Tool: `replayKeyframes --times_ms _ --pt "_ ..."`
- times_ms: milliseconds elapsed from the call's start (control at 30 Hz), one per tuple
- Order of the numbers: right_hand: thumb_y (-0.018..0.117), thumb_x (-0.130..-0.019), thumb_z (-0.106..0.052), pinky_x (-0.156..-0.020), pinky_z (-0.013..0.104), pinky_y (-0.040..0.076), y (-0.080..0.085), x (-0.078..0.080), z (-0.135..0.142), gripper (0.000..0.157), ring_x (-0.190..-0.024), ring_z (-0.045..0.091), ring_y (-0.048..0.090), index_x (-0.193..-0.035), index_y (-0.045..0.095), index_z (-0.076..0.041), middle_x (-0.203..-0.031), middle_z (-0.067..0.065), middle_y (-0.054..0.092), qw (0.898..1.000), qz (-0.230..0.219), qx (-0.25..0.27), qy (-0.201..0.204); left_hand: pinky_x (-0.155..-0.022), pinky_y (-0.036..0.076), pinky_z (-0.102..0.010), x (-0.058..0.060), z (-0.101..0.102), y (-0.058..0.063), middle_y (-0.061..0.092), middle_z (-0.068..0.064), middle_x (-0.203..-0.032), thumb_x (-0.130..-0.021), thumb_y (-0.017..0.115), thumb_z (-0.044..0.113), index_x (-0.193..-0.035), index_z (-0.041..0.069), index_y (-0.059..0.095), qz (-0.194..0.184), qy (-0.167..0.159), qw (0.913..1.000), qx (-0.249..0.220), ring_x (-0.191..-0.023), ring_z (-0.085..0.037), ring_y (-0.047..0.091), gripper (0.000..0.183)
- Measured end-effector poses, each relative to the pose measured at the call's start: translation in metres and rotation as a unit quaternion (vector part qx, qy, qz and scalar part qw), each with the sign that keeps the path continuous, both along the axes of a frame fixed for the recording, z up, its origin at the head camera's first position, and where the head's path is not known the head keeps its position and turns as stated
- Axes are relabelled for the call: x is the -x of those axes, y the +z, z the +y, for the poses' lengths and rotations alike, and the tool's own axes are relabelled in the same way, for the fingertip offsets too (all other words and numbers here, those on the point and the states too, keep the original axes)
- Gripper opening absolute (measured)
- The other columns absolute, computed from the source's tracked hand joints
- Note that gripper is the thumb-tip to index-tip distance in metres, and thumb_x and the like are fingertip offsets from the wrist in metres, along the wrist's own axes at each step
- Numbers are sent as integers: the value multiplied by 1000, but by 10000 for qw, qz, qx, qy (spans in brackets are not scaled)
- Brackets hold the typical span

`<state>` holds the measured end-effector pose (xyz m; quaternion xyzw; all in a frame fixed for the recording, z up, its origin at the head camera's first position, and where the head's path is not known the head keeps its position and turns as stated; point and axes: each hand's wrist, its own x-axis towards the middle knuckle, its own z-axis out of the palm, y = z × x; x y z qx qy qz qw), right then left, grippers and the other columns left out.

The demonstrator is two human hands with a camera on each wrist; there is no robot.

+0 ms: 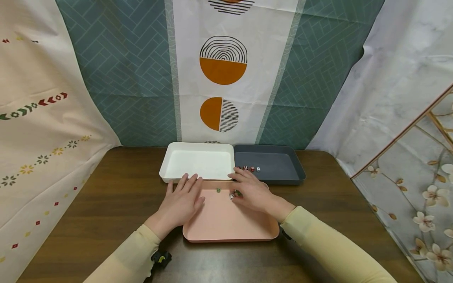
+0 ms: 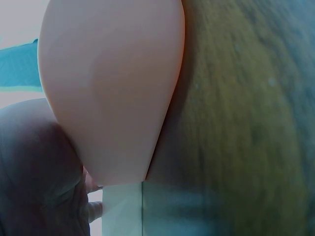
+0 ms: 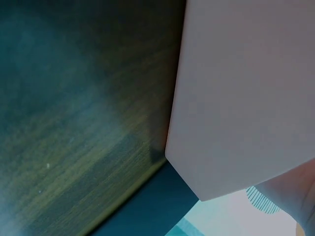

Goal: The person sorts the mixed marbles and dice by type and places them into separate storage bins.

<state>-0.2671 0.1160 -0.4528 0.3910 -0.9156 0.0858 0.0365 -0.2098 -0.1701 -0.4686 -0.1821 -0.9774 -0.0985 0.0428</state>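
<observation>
The pink tray (image 1: 230, 220) lies between both hands on the table. My left hand (image 1: 180, 202) has its fingers spread over the tray's far left corner, fingertips overlapping the near rim of the white tray (image 1: 198, 157). My right hand (image 1: 256, 193) reaches over the pink tray's far right part. Its thumb is close to a white die (image 1: 232, 196), and a green die (image 1: 238, 193) shows beside it, partly covered by the hand. Another green die (image 1: 218, 190) lies nearer the middle of the far edge. The right palm and lower fingers are hidden from above.
Behind on the right, the dark grey tray (image 1: 279, 179) holds several dice, among them a red die (image 1: 252, 169) and a white die (image 1: 258, 169). It stands against the white tray. A patterned curtain (image 1: 223, 78) hangs behind the wooden table (image 1: 106, 220).
</observation>
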Motion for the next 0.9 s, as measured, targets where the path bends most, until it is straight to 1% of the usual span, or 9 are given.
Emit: replayKeyframes --times_ms 100,267,467,533,633,733,900 --pt "90 -96 -23 -131 60 25 1 -1 0 15 -163 39 32 -100 76 -20 -161 15 57 10000 -4 53 61 -123 18 -81 0 0 0 38 -20 -175 -115 57 42 -169 4 43 2 -33 10000 -14 -164 -48 25 68" --pt "89 -96 -20 -130 62 26 5 -4 2 14 -162 42 33 -97 75 -18 -159 17 59 9995 -67 297 108 -122 20 -81 -1 0 1 39 -21 -174 -116 57 41 -169 3 43 38 -76 10000 -32 -163 -49 26 67" --pt "86 -99 -19 -131 59 25 14 -9 6 9 -163 40 32 -103 79 -16 -160 16 58 9980 -257 583 -21 -122 20 -81 -1 0 1 40 -20 -174 -115 58 42 -168 3 44 79 -58 10000 -12 -163 -48 27 68" --pt "86 -99 -19 -131 60 24 16 -10 8 11 -163 40 32 -107 81 -15 -160 16 58 9974 -285 659 -26 -123 19 -81 0 -1 1 39 -20 -174 -115 58 42 -169 4 43 63 -57 10000 -8 -163 -48 27 68" --pt "87 -98 -19 -131 61 24 19 -11 12 18 -164 39 31 -114 82 -13 -161 16 58 9967 -296 762 -23 -123 18 -81 0 -1 0 38 -20 -175 -115 58 43 -169 4 43 36 -57 10000 -16 -163 -48 26 68" --pt "88 -98 -20 -131 62 25 20 -11 16 21 -164 38 31 -117 82 -13 -161 15 58 9963 -269 817 -24 -123 18 -81 0 -1 0 38 -20 -175 -115 58 43 -169 4 43 26 -56 10000 -8 -164 -48 26 68" --pt "89 -97 -19 -130 64 25 22 -13 21 21 -163 39 32 -116 83 -13 -161 15 57 9958 -264 875 -3 -123 17 -82 -1 -1 1 38 -20 -175 -115 58 42 -169 4 43 12 -40 10000 -29 -164 -48 26 68"
